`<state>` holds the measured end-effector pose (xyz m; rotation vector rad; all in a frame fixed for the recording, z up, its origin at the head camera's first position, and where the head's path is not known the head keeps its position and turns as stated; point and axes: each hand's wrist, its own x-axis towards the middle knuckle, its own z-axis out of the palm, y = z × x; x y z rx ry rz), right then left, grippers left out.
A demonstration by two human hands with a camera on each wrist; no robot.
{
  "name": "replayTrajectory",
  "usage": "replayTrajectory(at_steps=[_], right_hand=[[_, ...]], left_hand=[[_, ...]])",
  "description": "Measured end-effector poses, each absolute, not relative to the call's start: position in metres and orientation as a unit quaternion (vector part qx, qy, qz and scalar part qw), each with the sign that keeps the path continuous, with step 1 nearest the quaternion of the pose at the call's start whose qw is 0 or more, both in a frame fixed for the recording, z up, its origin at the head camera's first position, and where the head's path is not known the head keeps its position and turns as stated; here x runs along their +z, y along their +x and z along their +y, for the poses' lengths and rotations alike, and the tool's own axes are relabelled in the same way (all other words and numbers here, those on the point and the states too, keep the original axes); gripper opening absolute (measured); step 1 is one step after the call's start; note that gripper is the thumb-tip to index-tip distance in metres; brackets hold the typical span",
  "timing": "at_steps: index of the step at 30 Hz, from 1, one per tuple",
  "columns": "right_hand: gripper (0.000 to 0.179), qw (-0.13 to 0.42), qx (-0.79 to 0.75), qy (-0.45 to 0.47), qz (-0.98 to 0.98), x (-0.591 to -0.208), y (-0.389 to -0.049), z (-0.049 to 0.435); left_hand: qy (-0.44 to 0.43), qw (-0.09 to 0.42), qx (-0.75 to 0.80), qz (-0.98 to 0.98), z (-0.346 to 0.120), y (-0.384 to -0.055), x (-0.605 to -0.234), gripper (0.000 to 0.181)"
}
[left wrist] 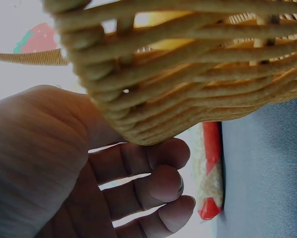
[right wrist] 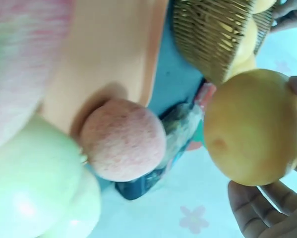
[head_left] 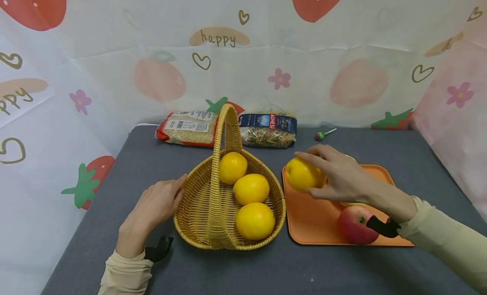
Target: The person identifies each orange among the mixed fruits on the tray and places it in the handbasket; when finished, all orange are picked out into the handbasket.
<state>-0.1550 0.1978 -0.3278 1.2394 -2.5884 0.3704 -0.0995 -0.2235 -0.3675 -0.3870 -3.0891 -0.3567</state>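
Note:
My left hand [head_left: 156,204] holds the left rim of a wicker basket [head_left: 194,223]; in the left wrist view its curled fingers [left wrist: 170,183] lie at the rim's outer side. Inside the basket, right of its tall handle, sit three yellow lemons [head_left: 255,221]. With thumb and fingers my right hand [head_left: 338,174] grips another lemon [head_left: 302,174], raised over the left part of an orange tray [head_left: 308,227]. A red apple [head_left: 354,225] lies on the tray below my right wrist. The right wrist view also shows a pinkish round fruit [right wrist: 123,141] and pale green fruit [right wrist: 34,183].
Behind the basket lie a red-edged bag of rice [head_left: 190,128] and a dark blue pasta bag [head_left: 268,130]. A small lollipop [head_left: 321,135] rests near the table's back edge. A printed cloth [head_left: 243,83] hangs behind the grey table [head_left: 148,159].

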Motion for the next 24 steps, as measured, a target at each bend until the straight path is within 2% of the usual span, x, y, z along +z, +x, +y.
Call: replayTrajectory(at_steps=[10, 20, 24], right_hand=[[0.071, 0.138, 0.186, 0.436, -0.87, -0.314, -0.16, 0.169], [0.072, 0.068, 0.228, 0.416, -0.878, -0.301, -0.156, 0.13], [0.074, 0.057, 0.232, 0.428, -0.872, -0.302, -0.155, 0.114]], left_hand=[[-0.127, 0.006, -0.116, -0.985, -0.223, -0.101, -0.368, 0.043], [-0.127, 0.002, -0.117, -0.985, -0.224, -0.1, -0.367, 0.043], [-0.129, 0.005, -0.116, -0.985, -0.225, -0.1, -0.368, 0.043]])
